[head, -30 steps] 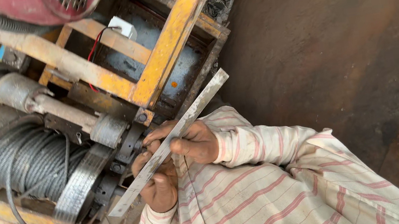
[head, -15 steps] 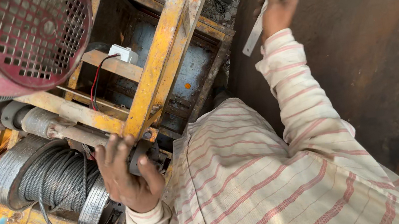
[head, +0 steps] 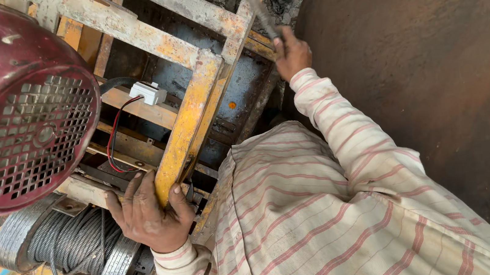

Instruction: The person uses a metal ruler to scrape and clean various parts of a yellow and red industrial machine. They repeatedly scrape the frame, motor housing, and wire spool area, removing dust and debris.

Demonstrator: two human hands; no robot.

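My left hand (head: 149,216) is wrapped around the lower end of a worn yellow steel beam (head: 191,122) of a winch frame. My right hand (head: 292,55) is stretched out to the far side of the frame and holds a flat grey metal bar (head: 257,1), which points up and away past the frame's top rail. Both arms are in a striped, light-coloured shirt (head: 328,220). The bar's far end is partly cut off by the top of the view.
A maroon electric motor with a grilled fan cover (head: 24,138) sits at the left. Below it is a drum wound with steel wire rope (head: 66,244). A white connector block with red and black wires (head: 148,93) rests on a crossbar. A rusty brown metal sheet (head: 434,73) fills the right.
Both hands held the metal bar near the drum a second ago. My right hand has since carried it up to the frame's far side, and my left hand has let go and taken the yellow beam.
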